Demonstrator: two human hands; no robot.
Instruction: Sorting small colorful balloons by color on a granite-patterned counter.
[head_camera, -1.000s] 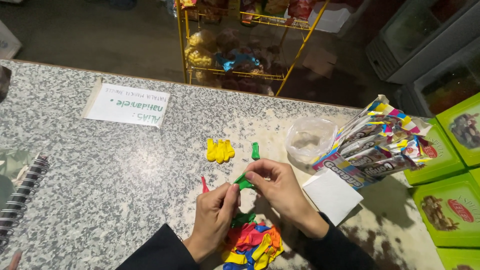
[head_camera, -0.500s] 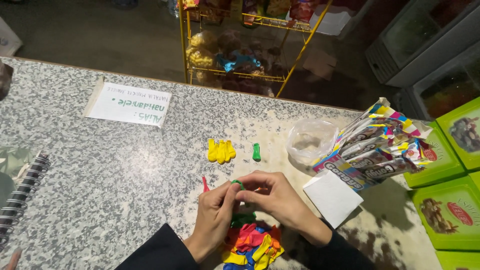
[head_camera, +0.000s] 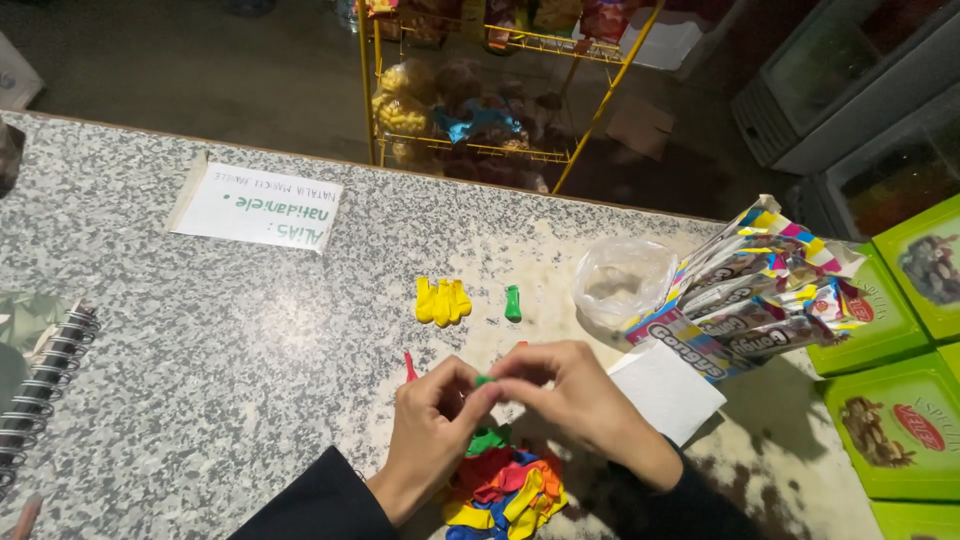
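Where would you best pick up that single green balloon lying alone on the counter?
Probably pinch the green balloon across its narrow width near the middle, coming straight down from above. It lies flat on the stone counter, apart from the yellow balloons, with free space on both sides.

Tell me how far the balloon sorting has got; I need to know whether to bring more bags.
Already set apart on the counter: a cluster of yellow balloons and one green balloon beside it. In hand: the left hand and right hand pinch another green balloon between them. Left: the mixed pile of balloons under the wrists.
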